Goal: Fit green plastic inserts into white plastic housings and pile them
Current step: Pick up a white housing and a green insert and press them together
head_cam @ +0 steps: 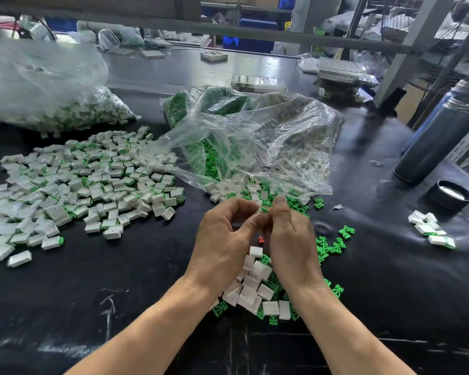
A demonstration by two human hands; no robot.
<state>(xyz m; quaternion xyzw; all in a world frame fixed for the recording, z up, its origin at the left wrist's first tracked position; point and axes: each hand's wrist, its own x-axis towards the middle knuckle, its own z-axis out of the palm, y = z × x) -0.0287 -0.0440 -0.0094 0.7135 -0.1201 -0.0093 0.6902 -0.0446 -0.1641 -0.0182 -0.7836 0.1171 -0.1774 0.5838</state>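
A person's 2 bare forearms reach forward over a black tabletop (92,280), seen from a head-worn camera looking down. The left hand (222,239) and right hand (290,239) meet at the fingertips above the middle of the tabletop. Both have fingers curled in a pinching grip around 1 small part held between them: a green insert (264,210) shows at the fingertips, and whether a white housing is there too cannot be told.

Under the wrists lies a loose heap of white housings (255,288) mixed with green inserts (328,244), which also scatter to the right. A tiny red piece (260,239) lies between the hands.

To the left spreads a wide pile of assembled pieces (87,185), white with green showing at one end. Behind the hands, an open clear plastic bag (255,136) spills green and white parts. Another clear bag (44,85) of assembled pieces sits at the far left.

At the right stand a dark cylindrical flask (439,139), a black lid (452,194) and a small cluster of white pieces (431,231).
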